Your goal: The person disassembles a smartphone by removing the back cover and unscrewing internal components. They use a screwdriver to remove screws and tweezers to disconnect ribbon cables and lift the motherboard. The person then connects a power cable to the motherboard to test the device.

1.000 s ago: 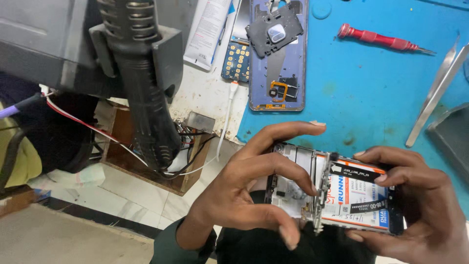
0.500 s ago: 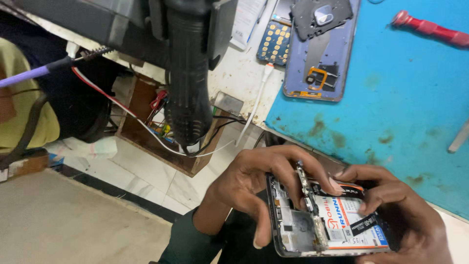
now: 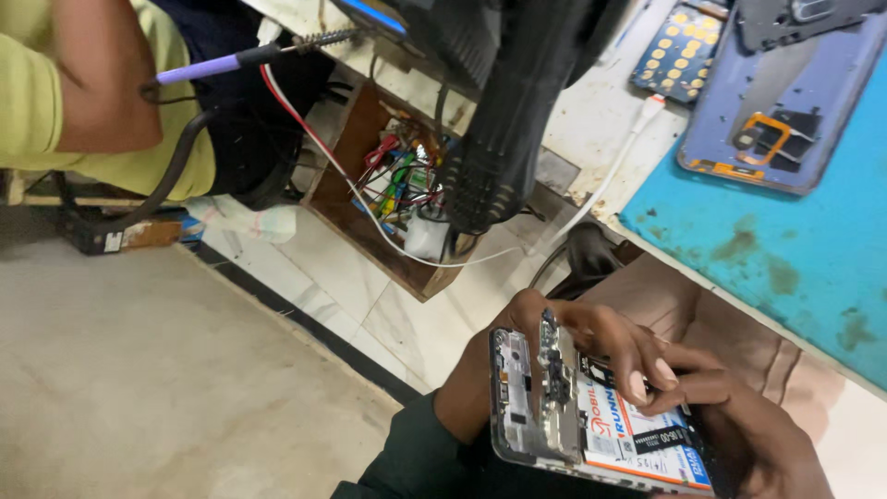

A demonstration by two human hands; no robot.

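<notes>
Head view: both hands held an opened phone (image 3: 591, 420) low over the lap.

Since a moment earlier the phone had dropped away from the blue mat (image 3: 785, 249). Left hand (image 3: 573, 346) fingers curled over its top edge; right hand (image 3: 758, 434) fingertips pinched its battery (image 3: 637, 434).

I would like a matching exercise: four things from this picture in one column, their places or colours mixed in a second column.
Things:
1. opened phone
2. blue mat
3. wooden box
4. back cover

Places or colours:
A. full of coloured wires
B. held in the left hand and right hand
C. lies on the mat, top right
D. stained, covers the bench

Pairs: 1-B, 2-D, 3-A, 4-C
</notes>
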